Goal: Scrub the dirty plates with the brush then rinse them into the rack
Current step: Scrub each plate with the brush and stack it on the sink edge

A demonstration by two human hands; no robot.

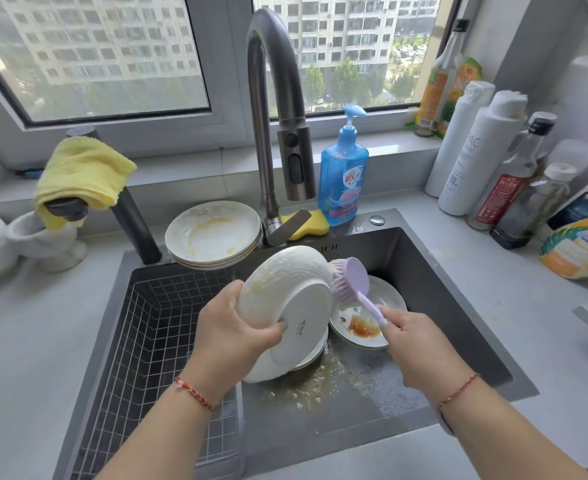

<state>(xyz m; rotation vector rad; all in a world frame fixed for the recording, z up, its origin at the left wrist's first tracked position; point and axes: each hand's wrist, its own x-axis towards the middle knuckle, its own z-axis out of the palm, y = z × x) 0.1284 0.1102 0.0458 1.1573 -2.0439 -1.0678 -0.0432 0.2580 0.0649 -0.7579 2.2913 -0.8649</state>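
At frame centre a white plate [285,306] tilts with its underside facing the camera, a lilac brush [351,280] touching its upper right rim. Below right, a sauce-stained plate [365,323] lies in the sink. Stacked dirty plates [213,233] sit upper centre-left above the wire rack [154,341].

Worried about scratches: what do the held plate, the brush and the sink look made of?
Held plate: likely glazed ceramic, white and glossy, with a printed mark underneath. Brush: apparently plastic, smooth matte lilac head and handle, pale bristles. Sink: probably dark-coated or brushed metal, dull grey sheen.
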